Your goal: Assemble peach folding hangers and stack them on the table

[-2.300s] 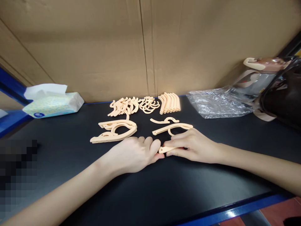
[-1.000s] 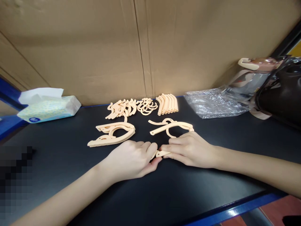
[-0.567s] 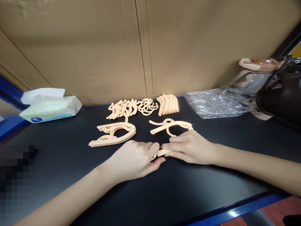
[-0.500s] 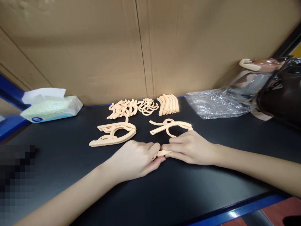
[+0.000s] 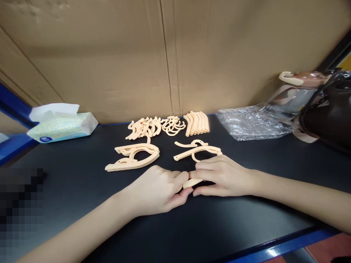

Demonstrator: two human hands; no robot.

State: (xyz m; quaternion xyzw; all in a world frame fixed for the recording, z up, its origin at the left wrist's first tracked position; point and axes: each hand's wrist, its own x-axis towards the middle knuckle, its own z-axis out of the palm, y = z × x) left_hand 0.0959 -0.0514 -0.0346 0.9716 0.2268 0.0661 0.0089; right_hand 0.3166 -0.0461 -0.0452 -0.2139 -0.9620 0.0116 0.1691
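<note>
left hand (image 5: pixel 163 190) clamped on beige piece (image 5: pixel 191 182), 3 o'clock | right hand (image 5: pixel 229 177) touching, closure unclear | long axis 8-to-2 o'clock

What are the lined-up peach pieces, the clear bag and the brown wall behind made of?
Peach pieces: probably smooth, satiny plastic, being evenly coloured and alike.
Clear bag: thin, glossy plastic film, judging by its wrinkles and glints.
Brown wall: likely matte cardboard, given its creases and seam.

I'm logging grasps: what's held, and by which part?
A beige piece, pinched near its left end by the left grip; the right grip is farther along it, its exact hold hidden.
</note>
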